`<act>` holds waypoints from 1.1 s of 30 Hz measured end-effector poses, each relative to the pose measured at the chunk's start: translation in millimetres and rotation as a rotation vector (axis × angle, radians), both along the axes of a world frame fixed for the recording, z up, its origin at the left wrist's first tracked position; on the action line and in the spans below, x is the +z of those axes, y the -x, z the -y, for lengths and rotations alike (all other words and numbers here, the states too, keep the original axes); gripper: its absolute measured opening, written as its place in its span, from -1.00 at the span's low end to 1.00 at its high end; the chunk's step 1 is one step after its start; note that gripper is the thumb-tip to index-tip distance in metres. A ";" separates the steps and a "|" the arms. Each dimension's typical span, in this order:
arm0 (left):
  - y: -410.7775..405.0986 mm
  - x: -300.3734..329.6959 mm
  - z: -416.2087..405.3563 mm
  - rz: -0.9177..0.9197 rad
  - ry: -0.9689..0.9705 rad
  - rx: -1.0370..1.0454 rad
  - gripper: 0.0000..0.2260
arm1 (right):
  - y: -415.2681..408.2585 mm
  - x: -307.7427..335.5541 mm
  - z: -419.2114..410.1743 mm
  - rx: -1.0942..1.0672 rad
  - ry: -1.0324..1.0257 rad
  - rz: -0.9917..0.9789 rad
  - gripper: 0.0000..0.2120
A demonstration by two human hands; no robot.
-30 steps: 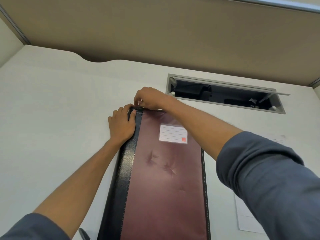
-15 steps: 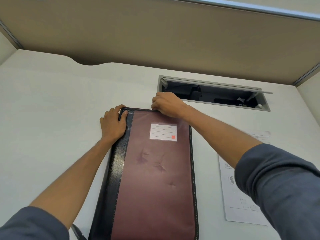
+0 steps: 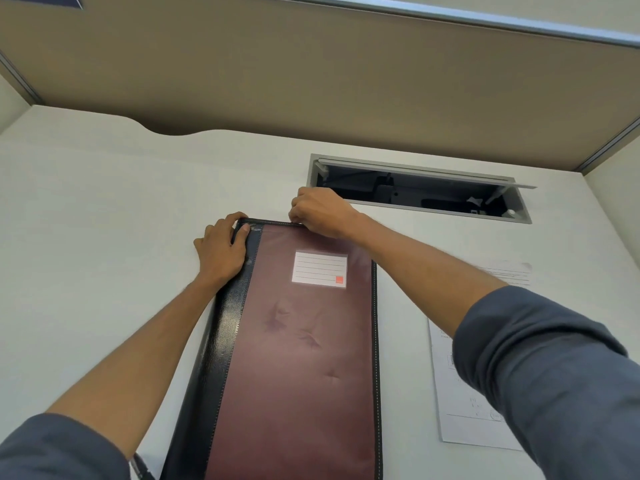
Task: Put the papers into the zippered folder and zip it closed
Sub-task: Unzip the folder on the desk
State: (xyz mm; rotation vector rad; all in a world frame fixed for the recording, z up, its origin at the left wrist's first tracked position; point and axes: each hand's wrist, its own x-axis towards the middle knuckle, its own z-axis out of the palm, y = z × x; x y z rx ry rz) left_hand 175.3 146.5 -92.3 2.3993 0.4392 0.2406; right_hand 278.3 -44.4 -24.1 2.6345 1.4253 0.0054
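Pinching the zipper pull, right hand (image 3: 323, 213) works the folder (image 3: 298, 358) top edge toward 3 o'clock; left hand (image 3: 221, 251) grips the 11 o'clock corner as anchor.

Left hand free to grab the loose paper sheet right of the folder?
Probably not directly. The left hand grips the folder at its far left corner, and the right arm crosses between it and the paper sheet. It would have to let go first.

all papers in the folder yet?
No: one paper lies on the desk right of the folder.
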 end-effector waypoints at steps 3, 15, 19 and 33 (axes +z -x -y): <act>0.7 -1.5 -1.1 0.014 0.018 -0.003 -0.76 | -3.7 0.2 7.9 0.039 0.021 0.029 -0.76; -0.7 -4.0 -2.4 0.016 0.000 0.005 -0.77 | -2.5 -8.1 116.3 -0.103 -0.037 -0.028 -0.76; -1.0 -2.9 1.7 -0.004 -0.021 0.017 -0.77 | 4.9 -14.5 129.6 -0.167 -0.126 -0.061 -0.74; -19.0 11.4 49.7 0.012 -0.462 -0.211 -0.77 | 1.4 -4.8 125.4 -0.150 -0.072 -0.137 -0.77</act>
